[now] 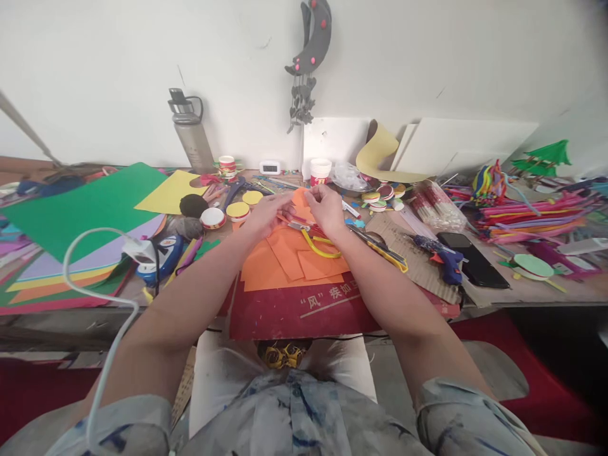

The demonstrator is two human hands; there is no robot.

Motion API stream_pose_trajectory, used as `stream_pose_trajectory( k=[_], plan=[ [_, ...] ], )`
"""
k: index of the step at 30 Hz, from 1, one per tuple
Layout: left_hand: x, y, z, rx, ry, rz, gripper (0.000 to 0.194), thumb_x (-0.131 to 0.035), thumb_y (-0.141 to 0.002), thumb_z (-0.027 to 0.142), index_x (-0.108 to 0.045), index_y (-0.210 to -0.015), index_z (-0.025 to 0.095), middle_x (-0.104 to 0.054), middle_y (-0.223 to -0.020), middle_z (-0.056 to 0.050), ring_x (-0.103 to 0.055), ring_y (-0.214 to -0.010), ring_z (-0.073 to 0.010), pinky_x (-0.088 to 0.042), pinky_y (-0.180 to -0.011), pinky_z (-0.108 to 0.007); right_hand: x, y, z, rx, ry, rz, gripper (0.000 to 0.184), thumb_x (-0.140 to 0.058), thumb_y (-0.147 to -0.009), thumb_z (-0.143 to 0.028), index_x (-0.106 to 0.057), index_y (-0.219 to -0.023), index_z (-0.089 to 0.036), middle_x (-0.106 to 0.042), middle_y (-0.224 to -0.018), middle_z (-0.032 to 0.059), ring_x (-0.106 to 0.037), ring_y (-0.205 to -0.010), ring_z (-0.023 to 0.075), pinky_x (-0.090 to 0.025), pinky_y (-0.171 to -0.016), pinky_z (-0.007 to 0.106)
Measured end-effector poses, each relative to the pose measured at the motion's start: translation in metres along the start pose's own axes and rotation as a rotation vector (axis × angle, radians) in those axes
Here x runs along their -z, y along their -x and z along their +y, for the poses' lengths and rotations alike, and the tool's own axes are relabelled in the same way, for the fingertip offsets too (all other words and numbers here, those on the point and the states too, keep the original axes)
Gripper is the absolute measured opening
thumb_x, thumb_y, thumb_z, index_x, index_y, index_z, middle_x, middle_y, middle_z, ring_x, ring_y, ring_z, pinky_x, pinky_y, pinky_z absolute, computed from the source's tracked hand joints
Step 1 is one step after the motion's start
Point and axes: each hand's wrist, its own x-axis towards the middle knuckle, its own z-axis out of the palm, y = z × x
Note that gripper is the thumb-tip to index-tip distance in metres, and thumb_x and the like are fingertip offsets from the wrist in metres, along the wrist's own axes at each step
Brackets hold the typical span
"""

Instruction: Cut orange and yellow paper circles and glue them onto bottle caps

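A small orange paper piece (299, 197) is raised above the middle of the table, between my two hands. My right hand (325, 208) pinches its right side between thumb and fingers. At its left edge are the curled fingertips of my left hand (272, 213), closed on the piece as far as I can see. Beneath my hands lie scissors with yellow handles (321, 246), partly covered by my right wrist. Cut orange sheets (266, 265) overlap under them on a dark red board (304, 310) with white lettering.
Green sheet (90, 202), yellow sheet (166, 193) and a blue-white device (161, 259) lie left. A white cable (102, 237) loops over my left arm. Right are yellow-handled scissors (387, 253), a glue gun (449, 263), phone (475, 259) and pipe cleaners (532, 212). A bottle (194, 136) stands behind.
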Motion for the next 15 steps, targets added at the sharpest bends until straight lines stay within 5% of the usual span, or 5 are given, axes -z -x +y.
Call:
stream_pose_trajectory(
  k=[9, 12, 15],
  plan=[
    [0.005, -0.003, -0.002, 0.063, -0.037, 0.096, 0.024, -0.073, -0.098, 0.014, -0.068, -0.074, 0.013, -0.072, -0.064, -0.004, -0.06, -0.046, -0.0085, -0.042, -0.047, -0.02, 0.011, -0.007, 0.0, 0.011, 0.059, -0.056, 0.02, -0.055, -0.107, -0.04, -0.063, -0.1, -0.024, -0.073, -0.091, 0.0033, -0.067, -0.088, 0.0208, -0.054, -0.084, 0.033],
    [0.007, -0.007, -0.004, 0.097, -0.023, 0.099, 0.024, -0.071, -0.099, 0.011, -0.069, -0.075, 0.012, -0.072, -0.063, -0.004, -0.06, -0.046, -0.0086, -0.041, -0.046, -0.02, 0.044, -0.005, -0.003, 0.028, 0.219, -0.078, 0.017, -0.062, -0.103, -0.037, -0.068, -0.101, -0.021, -0.077, -0.099, 0.0065, -0.068, -0.092, 0.023, -0.054, -0.091, 0.037],
    [0.008, -0.008, -0.004, 0.115, -0.004, 0.099, 0.025, -0.069, -0.099, 0.008, -0.069, -0.074, 0.011, -0.072, -0.063, -0.006, -0.06, -0.047, -0.0087, -0.042, -0.047, -0.02, 0.098, 0.009, -0.003, 0.015, 0.401, -0.052, 0.017, -0.067, -0.099, -0.034, -0.074, -0.106, -0.019, -0.08, -0.105, 0.0091, -0.07, -0.093, 0.0242, -0.053, -0.093, 0.038]
  ],
)
